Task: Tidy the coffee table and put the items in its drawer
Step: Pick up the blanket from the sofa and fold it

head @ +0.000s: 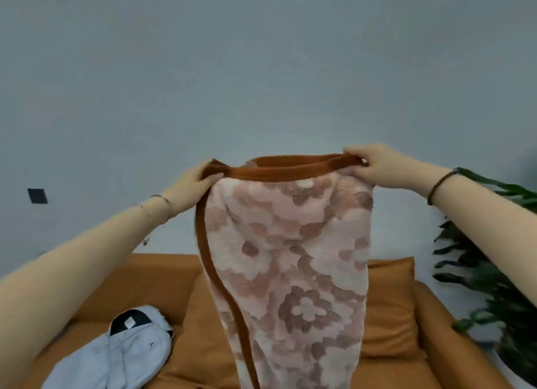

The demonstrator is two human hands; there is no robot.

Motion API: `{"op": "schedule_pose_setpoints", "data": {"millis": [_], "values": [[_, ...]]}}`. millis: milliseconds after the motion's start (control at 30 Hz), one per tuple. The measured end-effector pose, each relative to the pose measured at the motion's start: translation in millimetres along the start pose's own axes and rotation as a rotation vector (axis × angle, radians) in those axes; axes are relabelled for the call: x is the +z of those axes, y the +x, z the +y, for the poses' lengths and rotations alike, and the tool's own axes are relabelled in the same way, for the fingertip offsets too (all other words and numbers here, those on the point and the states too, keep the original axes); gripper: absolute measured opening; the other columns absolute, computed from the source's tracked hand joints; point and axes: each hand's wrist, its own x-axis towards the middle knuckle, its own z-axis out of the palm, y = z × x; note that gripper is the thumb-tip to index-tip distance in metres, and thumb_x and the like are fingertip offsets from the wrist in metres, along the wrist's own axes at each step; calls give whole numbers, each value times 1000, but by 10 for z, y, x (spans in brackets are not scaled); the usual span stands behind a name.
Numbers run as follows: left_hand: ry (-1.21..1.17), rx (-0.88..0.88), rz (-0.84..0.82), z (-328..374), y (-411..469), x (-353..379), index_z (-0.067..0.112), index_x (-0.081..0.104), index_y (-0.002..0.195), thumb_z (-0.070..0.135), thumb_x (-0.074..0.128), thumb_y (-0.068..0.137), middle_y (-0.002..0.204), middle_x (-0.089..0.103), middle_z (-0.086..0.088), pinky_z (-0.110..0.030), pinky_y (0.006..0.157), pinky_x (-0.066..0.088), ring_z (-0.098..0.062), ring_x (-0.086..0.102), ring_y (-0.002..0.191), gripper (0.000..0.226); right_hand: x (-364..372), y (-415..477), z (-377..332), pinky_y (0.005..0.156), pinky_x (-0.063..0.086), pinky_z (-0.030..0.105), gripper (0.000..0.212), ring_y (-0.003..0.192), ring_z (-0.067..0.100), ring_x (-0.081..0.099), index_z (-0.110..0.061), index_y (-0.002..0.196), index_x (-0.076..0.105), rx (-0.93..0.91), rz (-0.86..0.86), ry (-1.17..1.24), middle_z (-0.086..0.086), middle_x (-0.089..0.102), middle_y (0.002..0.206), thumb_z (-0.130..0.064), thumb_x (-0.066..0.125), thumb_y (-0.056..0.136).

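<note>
A fluffy pink blanket (pixel 290 266) with a floral pattern and a brown border hangs folded in front of me, held up at chest height. My left hand (pixel 191 182) grips its top left corner on the brown border. My right hand (pixel 374 165) pinches the top right corner. The blanket's lower end runs out of the frame at the bottom. The coffee table and its drawer are not in view.
An orange sofa (pixel 389 316) with cushions stands behind the blanket. A light blue garment (pixel 116 356) with a black collar lies on its left seat. A green plant (pixel 494 287) stands at the right. A grey wall with a dark socket (pixel 37 196) fills the background.
</note>
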Motion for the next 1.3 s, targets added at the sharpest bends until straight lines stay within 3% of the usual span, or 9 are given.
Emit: {"op": "schedule_pose_setpoints", "data": {"millis": [133,200,300,467,767,900,967,1200,1300], "values": [[-28,62,182,109,139,-109,29,56,105,25,51,103,98,61,14,-6,71,41,1,58,89,6,-239,-72,140,56,36,26,14,62,22,44,-6,82,52,24,282,34,4,49,68,-5,62,92],[4,66,64,162,156,-57,31,57,105,24,50,104,102,62,15,-7,76,44,3,58,93,10,-228,-117,145,59,36,26,17,62,21,43,-9,81,52,47,263,-20,1,47,66,-8,65,91],[-112,47,101,106,208,-42,34,57,101,26,50,104,107,65,6,-30,93,51,-16,64,106,11,-211,-176,145,53,32,13,16,58,15,41,-8,82,53,49,282,-8,-1,45,63,-8,67,91],[-311,-73,-54,84,143,19,19,56,130,31,51,103,122,65,6,-35,95,54,-7,64,111,30,-94,-331,197,56,32,15,19,61,14,40,-1,84,52,16,252,57,3,46,67,-11,65,94],[-572,-115,-24,136,127,111,20,52,136,39,46,103,132,64,-5,-43,93,56,-22,63,119,39,-216,-370,148,55,31,15,20,62,11,39,-5,89,47,-11,318,81,-2,42,69,-15,61,98],[-4,78,6,221,68,146,35,53,111,43,37,106,108,63,11,-25,87,48,-7,61,103,18,-284,-452,157,58,33,15,13,67,10,41,-5,95,47,58,221,128,-1,45,74,-12,57,99],[114,138,2,161,16,125,31,54,108,39,37,106,103,64,10,-28,82,47,-10,62,98,19,-295,-537,202,67,41,27,11,70,14,46,-9,97,49,84,125,201,2,49,78,-14,58,99],[-58,36,-23,-16,-49,53,31,56,110,42,42,103,105,67,2,-38,85,56,-14,66,95,19,-203,-639,188,66,51,50,16,75,28,51,-26,104,49,65,2,443,16,53,90,-17,61,97],[-93,-41,-126,-78,-92,19,26,57,112,47,46,95,106,69,-1,-36,80,60,-19,69,97,29,-115,-641,193,77,58,53,40,89,31,67,-45,124,51,97,-129,479,17,63,107,-16,59,99]]}}
